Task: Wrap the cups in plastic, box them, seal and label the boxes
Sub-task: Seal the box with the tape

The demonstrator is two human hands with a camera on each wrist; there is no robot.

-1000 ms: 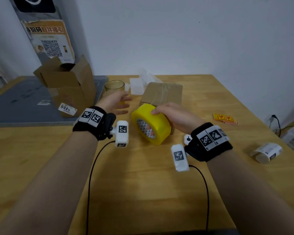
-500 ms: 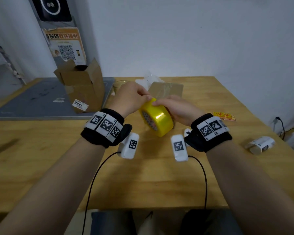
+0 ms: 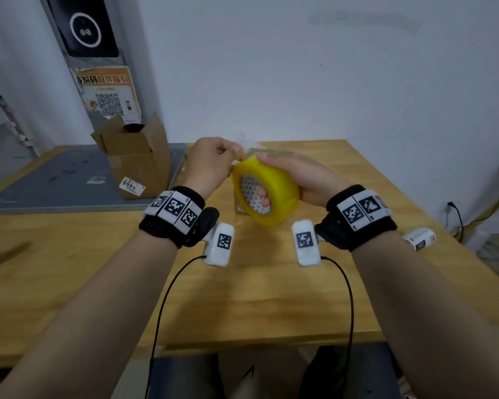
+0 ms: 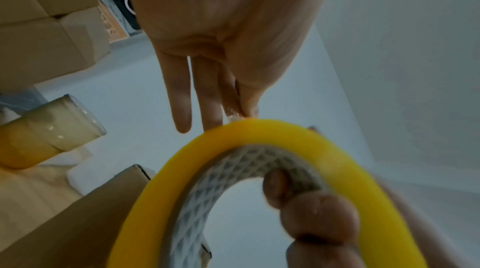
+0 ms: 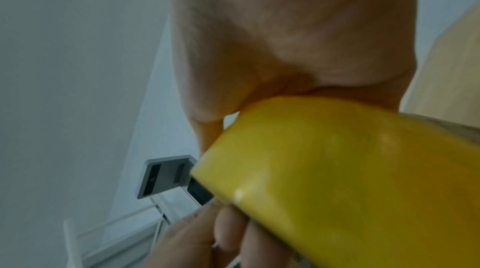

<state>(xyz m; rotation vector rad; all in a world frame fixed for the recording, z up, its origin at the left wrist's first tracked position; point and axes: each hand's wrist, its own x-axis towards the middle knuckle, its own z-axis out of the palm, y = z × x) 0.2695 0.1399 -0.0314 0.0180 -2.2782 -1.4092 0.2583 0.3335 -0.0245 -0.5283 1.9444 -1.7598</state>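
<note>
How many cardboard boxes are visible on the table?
2: an open box at the far left, and a closed box mostly hidden behind the hands and tape roll. Others may be hidden.

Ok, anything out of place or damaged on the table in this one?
One thing: a small roll of labels lies tipped on its side near the table's right edge. The open box looks normal, flaps up.

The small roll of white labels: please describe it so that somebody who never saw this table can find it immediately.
Start at the wooden table and follow its right-hand edge. Beyond the right hand, which holds the yellow tape roll, the small roll of white labels lies on its side near that edge. It alone is white, cylindrical and black-printed.
</note>
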